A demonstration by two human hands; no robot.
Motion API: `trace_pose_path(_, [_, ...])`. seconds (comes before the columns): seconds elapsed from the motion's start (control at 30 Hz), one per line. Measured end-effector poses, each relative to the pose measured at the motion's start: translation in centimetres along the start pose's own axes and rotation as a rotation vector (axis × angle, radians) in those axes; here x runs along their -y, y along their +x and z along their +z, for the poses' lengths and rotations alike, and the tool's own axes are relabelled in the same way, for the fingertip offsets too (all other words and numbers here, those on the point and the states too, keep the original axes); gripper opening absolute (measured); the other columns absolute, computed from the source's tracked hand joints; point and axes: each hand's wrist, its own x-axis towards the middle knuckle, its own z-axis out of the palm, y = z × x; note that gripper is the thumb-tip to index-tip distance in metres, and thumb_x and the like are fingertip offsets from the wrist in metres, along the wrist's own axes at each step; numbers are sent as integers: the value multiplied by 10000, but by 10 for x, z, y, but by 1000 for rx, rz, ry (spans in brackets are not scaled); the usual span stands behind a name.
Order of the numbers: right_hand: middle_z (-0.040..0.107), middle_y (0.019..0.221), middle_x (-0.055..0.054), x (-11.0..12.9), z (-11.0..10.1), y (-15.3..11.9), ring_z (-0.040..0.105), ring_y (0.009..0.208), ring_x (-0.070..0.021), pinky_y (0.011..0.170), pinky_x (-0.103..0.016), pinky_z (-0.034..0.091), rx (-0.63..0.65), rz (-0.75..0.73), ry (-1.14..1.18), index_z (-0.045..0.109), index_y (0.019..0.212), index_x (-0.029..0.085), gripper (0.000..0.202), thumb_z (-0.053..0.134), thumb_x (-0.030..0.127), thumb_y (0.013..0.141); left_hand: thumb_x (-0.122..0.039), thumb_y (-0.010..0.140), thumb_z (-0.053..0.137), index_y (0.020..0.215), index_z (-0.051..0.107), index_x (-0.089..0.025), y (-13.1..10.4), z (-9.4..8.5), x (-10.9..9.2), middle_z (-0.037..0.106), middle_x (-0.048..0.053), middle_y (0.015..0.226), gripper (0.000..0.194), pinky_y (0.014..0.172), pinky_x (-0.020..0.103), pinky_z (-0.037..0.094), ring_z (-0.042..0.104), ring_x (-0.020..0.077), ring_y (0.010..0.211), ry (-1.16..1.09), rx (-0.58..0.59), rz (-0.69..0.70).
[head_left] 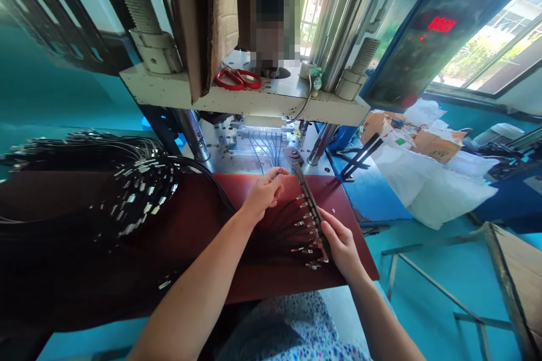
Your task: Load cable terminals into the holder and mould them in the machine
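Observation:
My right hand (340, 241) grips the lower part of a long metal bar (311, 203) that stands tilted over the brown table board (203, 276). Along the bar's left side sit several black cables (277, 234) with small metal connector ends (301, 224). Left of the bar's upper end, my left hand (265, 196) is closed in a pinch; whatever lies between its fingertips is too small to make out. Just beyond both hands, a lit metal mould (262, 140) in the press has several thin pale cables running out of it.
A press plate (203, 98) carries red-handled scissors (239, 79). Coiled black cables with metal ends (146, 192) cover the board's left side. At right are black metal brackets (359, 158), white plastic bags (440, 186) and a metal-framed stool (491, 271). A person, partly blurred, is behind the press.

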Motion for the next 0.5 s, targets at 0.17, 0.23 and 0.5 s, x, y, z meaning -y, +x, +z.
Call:
trace_pose_path(0.17, [520,534,39,1,0,0,413,346,-74,292,-182,339,3,14,9,510,1238,176,515,541,464,813,-323,843,407,762,395,-202,-3,10,-1,300,-81,490,145,332,136,93,191,40,358,-81,136,-121])
trace_pose_path(0.23, [531,548,30,1,-1,0,424,359,-78,297,-184,347,2,9,3,516,1233,171,515,546,462,810,-337,848,395,728,390,-197,-3,11,1,277,-86,462,184,326,146,73,156,38,343,-62,151,-166])
trace_pose_path(0.5, [535,537,26,3,-1,-2,402,344,-74,308,-188,334,21,13,-7,505,1242,174,508,534,456,821,-414,741,552,648,473,-160,1,12,11,275,-90,423,282,346,175,77,166,27,337,19,111,-184])
